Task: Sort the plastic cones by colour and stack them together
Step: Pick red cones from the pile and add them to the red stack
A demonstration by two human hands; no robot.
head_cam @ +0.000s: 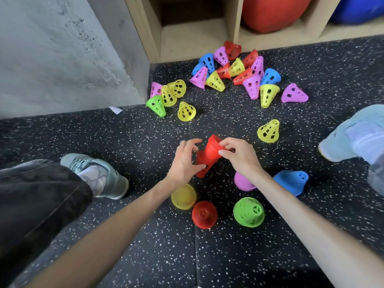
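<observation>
Both grips grasped a tilted stack of nested red cones (208,155), left hand (184,161) at its narrow end, right hand (239,156) pinching the wide rims, with open speckled floor (145,134) just beyond and loose cones (234,69) farther off.

We reach both bare forearms forward, our hands close together. Our left hand (184,161) curls its fingers (200,168) in a grip; just right of them, our right hand (239,155) pinches with bent fingers (225,146) and thumb.
</observation>
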